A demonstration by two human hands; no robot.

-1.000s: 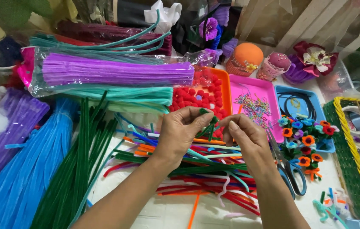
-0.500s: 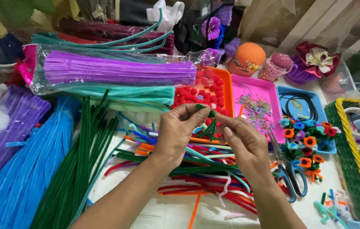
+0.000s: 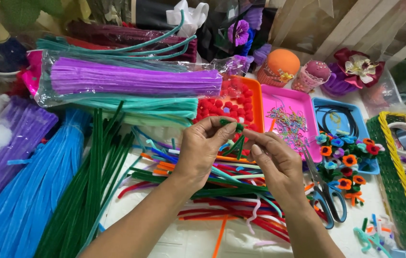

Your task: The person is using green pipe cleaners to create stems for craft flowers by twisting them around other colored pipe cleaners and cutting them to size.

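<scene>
Green pipe cleaner (image 3: pixel 235 138) pinched between left hand (image 3: pixel 203 150) and right hand (image 3: pixel 274 160), both raised over loose pipe cleaners (image 3: pixel 203 186), scissors (image 3: pixel 325 191) beside, orange tray (image 3: pixel 255 102) behind.

A white counter (image 3: pixel 198 239) is showing through as a crinkled, paper-like surface in the few bare patches near the bottom edge. Soft, even light is falling across it, casting only faint shadows. Along the far side, clear plastic wrapping (image 3: pixel 404 57) is catching the light and glinting in pale streaks. Behind it, pale wooden slats (image 3: pixel 356 28) are leaning at a slant in the upper right corner, against a brownish backing. The upper middle is lying in deep shadow, too dark to make out. At the upper left, green leaves (image 3: pixel 21 12) are hanging into view, blurred. No floor, wall or window is showing clearly.
</scene>
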